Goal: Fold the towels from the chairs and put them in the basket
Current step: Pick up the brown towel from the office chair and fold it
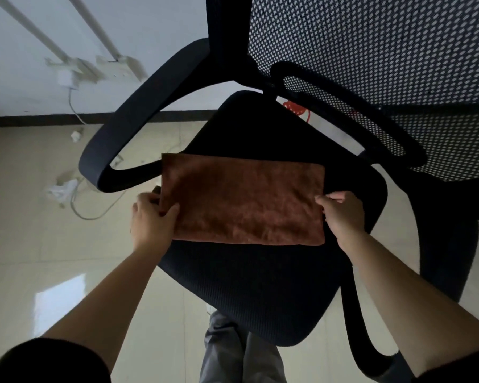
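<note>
Brown towel (242,200) laid flat on the chair seat (260,286), one hand on each short end

So the towel's a neat rectangle stretched right between the two hands, resting on the black seat pad. The left hand (152,219) is wrapped round the left end, thumb on top of the cloth and fingers curled at the edge. The right hand (343,214) has the right end pinched, with its fingers curled over the edge. Just beyond the left hand is the chair's looped black armrest (138,120), and up past the right hand the mesh backrest (371,64) fills the corner. Further out on the left hand's side there's pale tiled floor (39,244) with a white power strip (64,189) and its cable, then a white wall. Something red (296,109) peeks out near the backrest, can't tell what it is. Below the hands, grey trousers (233,352).
</note>
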`<state>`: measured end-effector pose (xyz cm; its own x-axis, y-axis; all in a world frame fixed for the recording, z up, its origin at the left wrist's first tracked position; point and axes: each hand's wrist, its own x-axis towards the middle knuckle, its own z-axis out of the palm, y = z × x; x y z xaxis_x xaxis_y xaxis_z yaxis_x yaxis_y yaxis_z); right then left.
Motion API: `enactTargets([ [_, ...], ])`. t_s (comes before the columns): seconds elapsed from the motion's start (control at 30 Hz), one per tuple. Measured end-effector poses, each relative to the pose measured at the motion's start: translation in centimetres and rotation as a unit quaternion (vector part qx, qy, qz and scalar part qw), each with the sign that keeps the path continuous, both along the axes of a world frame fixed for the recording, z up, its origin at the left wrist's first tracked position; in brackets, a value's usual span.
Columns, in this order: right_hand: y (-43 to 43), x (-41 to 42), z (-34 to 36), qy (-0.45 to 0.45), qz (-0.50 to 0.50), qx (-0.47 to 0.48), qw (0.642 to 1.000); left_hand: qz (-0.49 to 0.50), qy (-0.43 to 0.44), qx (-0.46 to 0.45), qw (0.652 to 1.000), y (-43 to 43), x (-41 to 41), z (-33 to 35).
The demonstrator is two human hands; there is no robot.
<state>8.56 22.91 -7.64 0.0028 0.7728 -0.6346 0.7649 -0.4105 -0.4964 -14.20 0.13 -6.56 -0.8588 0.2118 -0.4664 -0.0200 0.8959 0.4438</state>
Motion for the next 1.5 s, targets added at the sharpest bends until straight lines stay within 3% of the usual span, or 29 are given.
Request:
enactTargets([
  [0.1,-2.2,2.0,-0.3,-0.046,0.004,-0.035,0.998,0.113,-0.081,-0.065,0.988,-2.9,1.5,-1.0],
  [0.2,-3.4,2.5,-0.3,0.018,-0.074,-0.101,0.992,0.257,-0.230,0.072,0.936,-3.1,2.3,-0.4],
  [0.3,-3.4,2.4,-0.7,0.062,-0.117,-0.115,0.984,0.345,-0.285,0.165,0.879,-3.0,2.4,-0.4],
  [0.5,-2.5,3.0,0.7,0.111,-0.117,-0.166,0.973,0.366,-0.279,0.187,0.868,-4.3,2.4,0.3],
  [0.7,-3.0,6.3,1.7,0.032,-0.031,-0.243,0.969,0.370,-0.328,0.173,0.852,-8.4,4.5,0.5],
  [0.8,-4.4,6.8,1.6,-0.036,0.001,-0.224,0.974,0.346,-0.357,0.122,0.859,-10.2,6.7,0.8],
  [0.93,-5.7,5.9,1.3,-0.043,0.020,-0.180,0.983,0.281,-0.298,0.076,0.909,-10.2,7.5,-0.3],
  [1.07,-6.3,5.0,1.6,-0.017,-0.010,-0.123,0.992,0.106,-0.179,0.004,0.978,-9.0,7.0,-0.5],
  [1.2,-6.9,3.6,3.4,0.042,-0.032,-0.121,0.991,-0.075,-0.063,-0.029,0.995,-8.6,7.5,0.0],
  [1.27,-8.1,2.4,4.8,0.081,0.005,-0.143,0.986,-0.155,-0.090,-0.009,0.984,-8.8,7.6,-0.1],
  [1.33,-9.7,1.1,6.1,0.104,0.104,-0.137,0.980,-0.194,-0.151,0.010,0.969,-9.0,7.4,-0.5],
  [1.5,-14.0,-4.1,7.8,0.152,0.242,-0.128,0.950,-0.025,-0.316,0.087,0.944,-7.6,6.2,1.5],
])
